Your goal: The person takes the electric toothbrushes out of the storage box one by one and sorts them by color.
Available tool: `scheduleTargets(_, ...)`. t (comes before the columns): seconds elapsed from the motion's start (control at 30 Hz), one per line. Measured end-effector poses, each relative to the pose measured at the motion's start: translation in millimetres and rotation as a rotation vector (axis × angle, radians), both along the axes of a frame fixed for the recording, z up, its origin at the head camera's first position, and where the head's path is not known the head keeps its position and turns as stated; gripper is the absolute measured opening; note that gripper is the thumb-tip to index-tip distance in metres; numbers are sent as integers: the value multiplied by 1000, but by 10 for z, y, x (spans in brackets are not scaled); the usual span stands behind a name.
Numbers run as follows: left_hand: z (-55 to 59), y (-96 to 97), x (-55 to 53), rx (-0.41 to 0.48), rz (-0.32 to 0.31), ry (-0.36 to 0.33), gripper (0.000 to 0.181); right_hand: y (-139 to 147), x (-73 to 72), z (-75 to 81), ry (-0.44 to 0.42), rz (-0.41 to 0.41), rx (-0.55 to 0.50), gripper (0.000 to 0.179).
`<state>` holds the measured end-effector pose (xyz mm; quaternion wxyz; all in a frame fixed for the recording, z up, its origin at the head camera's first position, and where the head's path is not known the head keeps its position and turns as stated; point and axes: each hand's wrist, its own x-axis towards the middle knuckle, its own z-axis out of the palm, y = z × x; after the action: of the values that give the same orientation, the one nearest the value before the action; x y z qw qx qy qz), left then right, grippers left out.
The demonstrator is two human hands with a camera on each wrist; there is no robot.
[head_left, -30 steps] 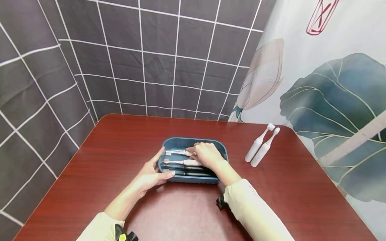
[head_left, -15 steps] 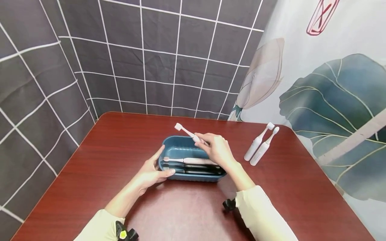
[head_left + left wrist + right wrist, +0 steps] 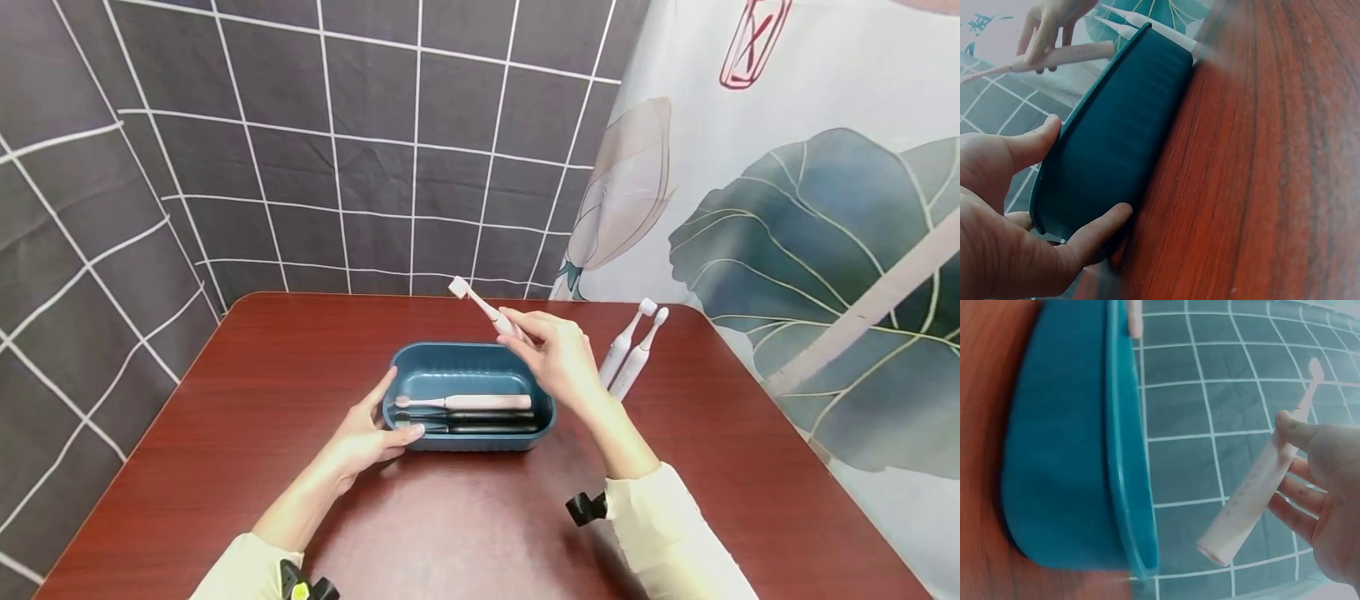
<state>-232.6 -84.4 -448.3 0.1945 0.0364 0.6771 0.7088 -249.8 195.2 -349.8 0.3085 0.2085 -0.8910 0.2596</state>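
Between thumb and fingers, my right hand [image 3: 555, 354] holds a pale electric toothbrush [image 3: 487, 310] above the blue box's back right part, its head pointing up and left. The right wrist view shows the whole handle of this toothbrush [image 3: 1247, 494] raised past the box rim. My left hand [image 3: 363, 437] grips the left end of the blue box [image 3: 472, 445], thumb and fingers spread around its rim and side. Inside the box lie a pale pink electric toothbrush [image 3: 487, 402] and, in front of it, black toothbrushes [image 3: 487, 428] side by side.
On the reddish wood table [image 3: 300, 358], right of the box, two white electric toothbrushes [image 3: 617, 350] lie side by side, their lower ends partly behind my right wrist. A dark grid-pattern cloth [image 3: 375, 183] hangs behind the table, and a leaf-print curtain [image 3: 810, 233] on the right.
My right hand has lifted the pale toothbrush out of the box, up and slightly right. The left hand keeps its grip on the box. The head view has shifted slightly.
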Motion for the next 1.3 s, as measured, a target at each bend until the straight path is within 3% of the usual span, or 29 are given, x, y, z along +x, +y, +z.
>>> scheduleTargets(0.23,20,-10,8,6,-10,4,101,171,64,55,-21,-19,-45,41)
scheduleTargets(0.5,23,-14,7,1,-19,14,99,318,111,146,89,16,-121,39)
scheduleTargets(0.77,15,-23,4,-3,-12,15,102,423,191,224,101,-5,-151,40)
scheduleTargets(1.13,31,-12,7,-39,-13,19,98,582,300,348,190,4,-203,41)
scheduleTargets(1.3,20,-3,20,-17,-12,16,100,504,478,529,211,-24,-212,39)
